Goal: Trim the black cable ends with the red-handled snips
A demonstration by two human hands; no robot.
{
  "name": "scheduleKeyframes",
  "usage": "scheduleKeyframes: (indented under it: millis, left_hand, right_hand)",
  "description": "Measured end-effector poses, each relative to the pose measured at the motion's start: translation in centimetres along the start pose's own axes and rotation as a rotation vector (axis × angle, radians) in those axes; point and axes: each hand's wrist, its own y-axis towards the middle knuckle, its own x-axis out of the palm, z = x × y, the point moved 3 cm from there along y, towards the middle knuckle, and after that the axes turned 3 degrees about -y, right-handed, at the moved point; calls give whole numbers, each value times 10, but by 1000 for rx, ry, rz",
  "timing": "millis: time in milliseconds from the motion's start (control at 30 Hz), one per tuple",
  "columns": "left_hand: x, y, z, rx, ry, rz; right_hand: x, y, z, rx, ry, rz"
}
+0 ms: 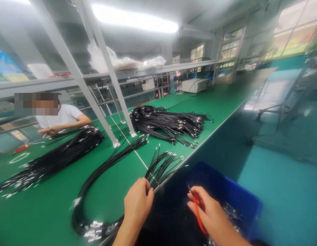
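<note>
A long green workbench [51, 215] runs from the near left away to the far right, and a pale metal rack [123, 102] stands on it with clear plastic bags [154, 62] along its shelf. Over on the left, across the bench, a co-worker in a white top [67, 114] has both hands close together at the far end of a long heap of black cables [63, 153]. A second dark heap [168, 123] lies right of the rack's posts, its pale-tipped ends pointing right, and a white box [194, 85] sits farther along. Below the bench's near right edge is a blue bin [246, 196] with pale bits inside, too blurred to name.

Nearer to me, a thick curved bundle [85, 191] loops over the green top, one end near the rack's foot, the other passing behind the wearer's left wrist. The left hand [139, 198] is closed at the bench edge, thumb and fingers pinching a fanned bunch of black cables [160, 164], whose pale tips spread away over the edge; I can't tell whether it joins the loop. The right hand [205, 205], above the bin, has its fingers curled around a red-handled tool [200, 218], its dark tip apart from the cables.
</note>
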Motion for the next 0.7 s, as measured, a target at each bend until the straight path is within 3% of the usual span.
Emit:
scheduleKeyframes:
  millis: [67, 167, 300, 400, 533, 700]
  left_hand:
    - [-2, 3, 7, 24, -137, -14]
    - [-2, 4, 36, 155, -341, -76]
    - [-5, -6, 86, 349, -474, -118]
    - [-5, -19, 107, 481, -502, -107]
    - [1, -37, 107, 531, -656, -41]
    - [13, -52, 94, 394, -873, -92]
  right_hand:
    - [-16, 2, 0, 44, 48, 70]
    - [-33, 4, 0, 96, 103, 143]
    - [-49, 3, -6, 118, 159, 143]
    - [-60, -2, -10, 121, 182, 113]
    - [-66, -17, -14, 138, 222, 120]
    - [-51, -38, -33, 162, 412, 247]
